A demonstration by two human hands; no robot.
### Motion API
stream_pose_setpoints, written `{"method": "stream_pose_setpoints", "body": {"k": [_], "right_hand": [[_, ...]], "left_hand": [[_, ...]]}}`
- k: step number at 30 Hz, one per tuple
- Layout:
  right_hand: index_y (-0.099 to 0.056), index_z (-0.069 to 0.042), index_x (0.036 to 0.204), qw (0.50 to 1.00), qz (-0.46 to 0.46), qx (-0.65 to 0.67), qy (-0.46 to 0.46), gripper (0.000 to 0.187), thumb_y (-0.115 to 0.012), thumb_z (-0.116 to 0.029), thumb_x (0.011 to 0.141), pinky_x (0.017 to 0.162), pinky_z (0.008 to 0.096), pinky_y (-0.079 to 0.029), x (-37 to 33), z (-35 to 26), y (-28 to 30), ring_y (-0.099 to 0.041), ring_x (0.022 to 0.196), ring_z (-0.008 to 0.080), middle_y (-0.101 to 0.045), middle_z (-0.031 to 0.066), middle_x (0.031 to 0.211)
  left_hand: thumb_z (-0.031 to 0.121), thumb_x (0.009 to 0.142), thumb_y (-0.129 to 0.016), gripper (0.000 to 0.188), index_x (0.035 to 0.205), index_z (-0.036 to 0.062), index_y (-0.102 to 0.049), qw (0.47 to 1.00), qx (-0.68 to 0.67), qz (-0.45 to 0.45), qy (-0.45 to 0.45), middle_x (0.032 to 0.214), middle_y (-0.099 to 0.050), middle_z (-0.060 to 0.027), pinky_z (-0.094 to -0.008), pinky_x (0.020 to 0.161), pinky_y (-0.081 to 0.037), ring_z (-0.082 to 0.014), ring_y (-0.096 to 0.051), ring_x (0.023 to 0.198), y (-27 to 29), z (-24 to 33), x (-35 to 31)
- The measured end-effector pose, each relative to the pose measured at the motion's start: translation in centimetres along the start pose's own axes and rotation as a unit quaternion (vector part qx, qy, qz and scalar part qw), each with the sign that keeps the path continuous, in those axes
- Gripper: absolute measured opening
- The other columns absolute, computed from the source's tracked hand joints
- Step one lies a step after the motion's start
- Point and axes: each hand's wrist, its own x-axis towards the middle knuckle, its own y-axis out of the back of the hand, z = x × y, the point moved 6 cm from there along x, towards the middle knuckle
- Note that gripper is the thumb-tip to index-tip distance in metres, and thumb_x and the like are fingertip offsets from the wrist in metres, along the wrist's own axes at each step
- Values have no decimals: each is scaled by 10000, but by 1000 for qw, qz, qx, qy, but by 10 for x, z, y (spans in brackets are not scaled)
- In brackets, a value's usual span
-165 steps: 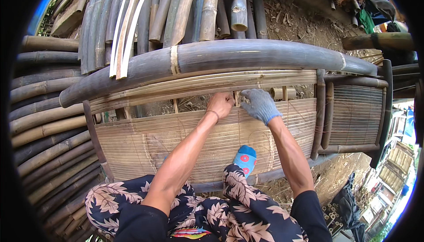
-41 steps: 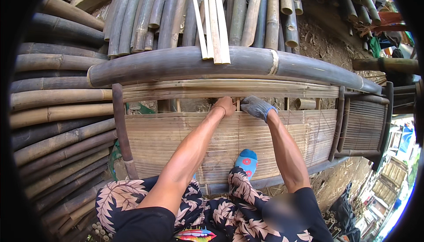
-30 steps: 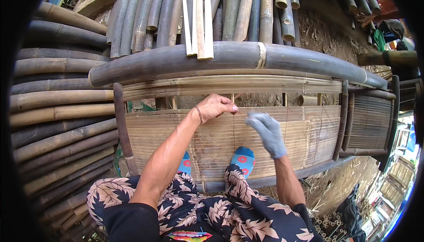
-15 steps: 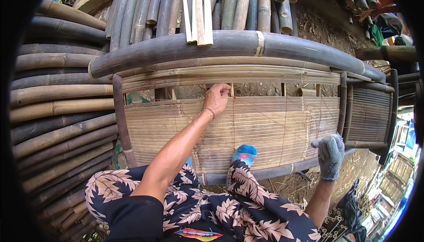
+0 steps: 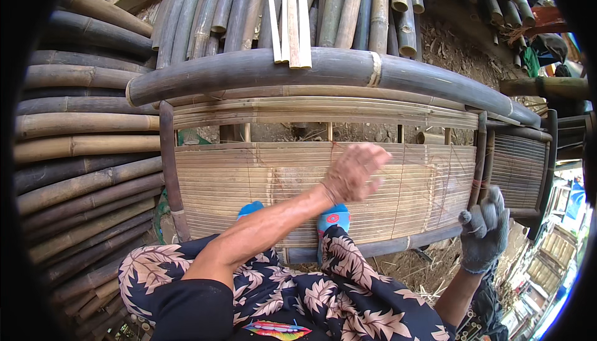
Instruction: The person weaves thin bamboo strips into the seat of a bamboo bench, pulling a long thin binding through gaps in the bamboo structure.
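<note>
Bamboo slatting (image 5: 289, 182) lay mid-frame, likely light, springy and splintery; I judged its upper edge (image 5: 280, 149) the best hold. The left hand (image 5: 356, 173) hung loosely open above it, seemingly empty; the gloved right hand (image 5: 486, 232), lower right, was half-curled, contents unclear to me.

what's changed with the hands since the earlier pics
The bare left hand has come away from the short pale slat and swung right, over the slatted panel. The gloved right hand has also left the slat, moving right and lower in view, to the panel's near right corner. The pale strips still lie across the thick dark pole.
</note>
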Motion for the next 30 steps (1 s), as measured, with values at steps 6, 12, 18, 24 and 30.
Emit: {"method": "stream_pose_setpoints", "body": {"k": [6, 12, 18, 24, 30], "right_hand": [[-233, 84, 1486, 956, 4, 287, 62, 733, -533, -363, 988, 1141, 493, -325, 30, 10, -2, -535, 949, 230, -512, 85, 1043], [-460, -17, 1398, 997, -60, 47, -26, 649, -432, -533, 1005, 1142, 396, -305, 70, 142, 20, -503, 1260, 246, -555, 125, 1348], [-612, -10, 1170, 876, -72, -464, -110, 437, -594, -394, 963, 898, 329, -501, 91, 210, 12, -630, 1079, 227, -665, 116, 1160], [-709, -27, 891, 508, -95, -843, -146, 380, -640, -400, 855, 681, 472, -562, 66, 286, 18, -704, 761, 380, -709, 209, 832], [-746, -87, 855, 384, -112, -907, -133, 205, -562, -177, 873, 615, 464, -568, 82, 293, 51, -730, 746, 332, -732, 155, 811]], "left_hand": [[267, 952, -580, 223, 967, 45, -584, 992, -81, -12, 95, 934, -587, -122, -409, 804, -467, -253, -574, 910, -12, 48, 24], [184, 942, -571, 401, 618, -17, -450, 925, -285, 92, 236, 521, -407, -118, -383, 471, -360, -156, -407, 461, 23, 29, 71], [193, 944, -571, 419, 569, 28, -482, 894, -302, 57, 324, 514, -430, 41, -280, 430, -295, -45, -368, 490, 48, -10, 100], [198, 927, -560, 414, 560, 14, -505, 876, -316, 104, 348, 494, -441, 21, -300, 440, -341, -50, -399, 485, 52, -23, 102], [256, 948, -577, 422, 593, 32, -538, 881, -309, 115, 339, 525, -454, 40, -269, 446, -326, -38, -384, 501, 66, -30, 95]]}}
